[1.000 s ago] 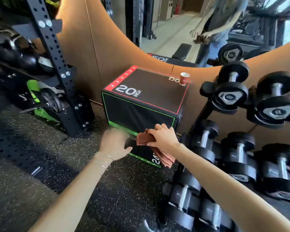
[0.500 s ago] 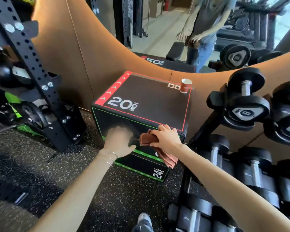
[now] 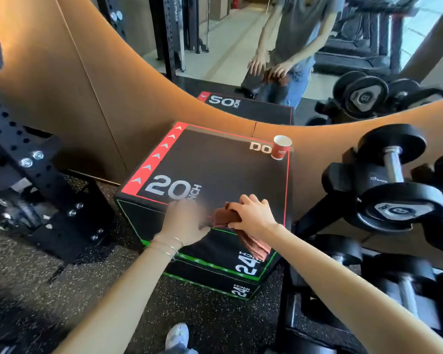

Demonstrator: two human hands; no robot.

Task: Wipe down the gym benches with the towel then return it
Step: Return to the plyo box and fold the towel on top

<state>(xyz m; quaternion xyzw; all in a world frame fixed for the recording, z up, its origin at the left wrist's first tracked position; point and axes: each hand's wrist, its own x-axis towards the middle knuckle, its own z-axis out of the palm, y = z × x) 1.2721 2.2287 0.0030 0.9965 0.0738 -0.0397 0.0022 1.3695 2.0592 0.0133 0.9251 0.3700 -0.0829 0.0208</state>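
Observation:
A reddish-brown towel [image 3: 224, 217] lies bunched at the near edge of a black plyo box [image 3: 215, 169] marked "20 INCH", with its tail hanging down the front face. My right hand [image 3: 253, 215] grips the towel from above. My left hand [image 3: 183, 223] is blurred just left of the towel, at the box's front edge, fingers loosely bent and holding nothing that I can see.
A red paper cup [image 3: 281, 147] stands at the box's far right corner. A dumbbell rack [image 3: 394, 200] crowds the right side. A black steel rack upright [image 3: 28, 159] stands at left. A curved mirror [image 3: 266, 47] behind shows a person's reflection. Rubber floor [image 3: 62, 290] below.
I have moved closer to the box. Both hands have risen from its front face to its top near edge, the right still holding the towel.

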